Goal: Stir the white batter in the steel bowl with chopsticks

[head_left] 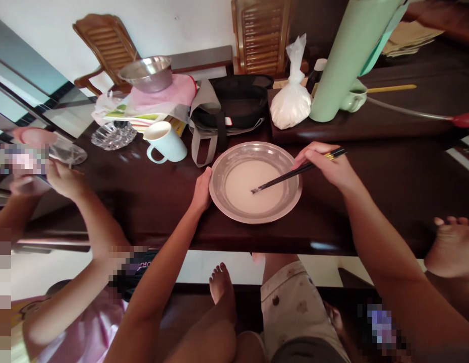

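Observation:
A wide metal bowl (256, 217) stands on the dark wooden table, part filled with a milky white liquid (242, 176). My left hand (201, 190) holds the bowl by its left side, thumb at the rim and the other fingers mostly hidden. Above the bowl's right rim, my right hand (327, 164) is closed around a pair of black chopsticks (283, 176) with gold bands near the top. Their tips reach the liquid near the bowl's middle and look coated with something pale.
Behind the bowl are a white mug (168, 143), a glass dish (113, 135), a black and grey bag (234, 103), a knotted bag of white powder (291, 106) and a tall green cylinder (344, 60). A steel basin (149, 75) sits farther back. At left, another person's hands (66, 179) hold a blurred-out object.

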A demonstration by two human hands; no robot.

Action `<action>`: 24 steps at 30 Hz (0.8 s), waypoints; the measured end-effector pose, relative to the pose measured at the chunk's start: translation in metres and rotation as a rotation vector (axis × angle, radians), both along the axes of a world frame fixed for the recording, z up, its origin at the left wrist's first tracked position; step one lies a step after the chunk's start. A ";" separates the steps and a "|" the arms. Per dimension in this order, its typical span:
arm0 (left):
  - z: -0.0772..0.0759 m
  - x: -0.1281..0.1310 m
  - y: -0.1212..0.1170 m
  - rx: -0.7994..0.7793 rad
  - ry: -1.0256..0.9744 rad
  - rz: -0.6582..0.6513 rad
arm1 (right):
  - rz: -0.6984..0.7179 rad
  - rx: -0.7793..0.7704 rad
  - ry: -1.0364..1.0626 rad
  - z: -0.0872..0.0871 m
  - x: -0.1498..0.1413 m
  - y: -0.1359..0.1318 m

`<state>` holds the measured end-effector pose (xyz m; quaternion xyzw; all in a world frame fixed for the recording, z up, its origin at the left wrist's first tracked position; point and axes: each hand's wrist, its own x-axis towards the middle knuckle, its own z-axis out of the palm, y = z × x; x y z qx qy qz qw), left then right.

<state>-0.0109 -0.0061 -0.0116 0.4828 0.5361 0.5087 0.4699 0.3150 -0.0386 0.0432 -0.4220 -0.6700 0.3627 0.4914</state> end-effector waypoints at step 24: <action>-0.001 0.000 0.001 -0.016 -0.017 0.002 | 0.043 -0.046 0.014 0.001 -0.002 -0.001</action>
